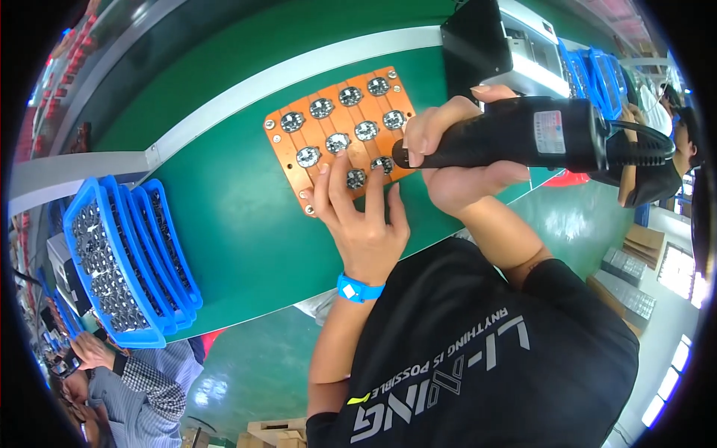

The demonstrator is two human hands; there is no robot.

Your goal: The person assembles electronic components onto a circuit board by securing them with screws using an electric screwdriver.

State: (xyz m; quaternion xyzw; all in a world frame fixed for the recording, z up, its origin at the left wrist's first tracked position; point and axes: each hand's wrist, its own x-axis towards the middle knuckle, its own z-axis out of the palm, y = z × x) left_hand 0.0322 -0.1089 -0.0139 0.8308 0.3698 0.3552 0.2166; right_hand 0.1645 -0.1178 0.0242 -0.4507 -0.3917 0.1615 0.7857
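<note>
Head view, looking down on a green conveyor-belt counter with a pale grey rail along its far edge.

Near the middle, a flat orange rectangular fixture plate, lying tilted on the belt and carrying rows of small round metal-and-black parts seated in its pockets.

Left hand, with a bright blue wrist strap on the forearm, spread flat over the near edge of the plate; fingertips pressing on the plate beside the round parts, palm over the belt. Grip open, fingers splayed, nothing clasped.

Right hand closed tight around a black pistol-shaped electric screwdriver, fingers curled over the barrel, thumb on top. Tool held almost level, nose pointing at the right side of the plate, tip just by a round part in the near row; exact contact hidden by the fingers. Black cable leading off the tool's rear toward the right.

At the left of the belt, a stack of blue plastic trays filled with many small metal parts, well apart from both hands.

Beyond the plate, a black and grey box-shaped machine at the belt's far side. More blue trays behind it.

In the lower left corner, another person's checked sleeve.
</note>
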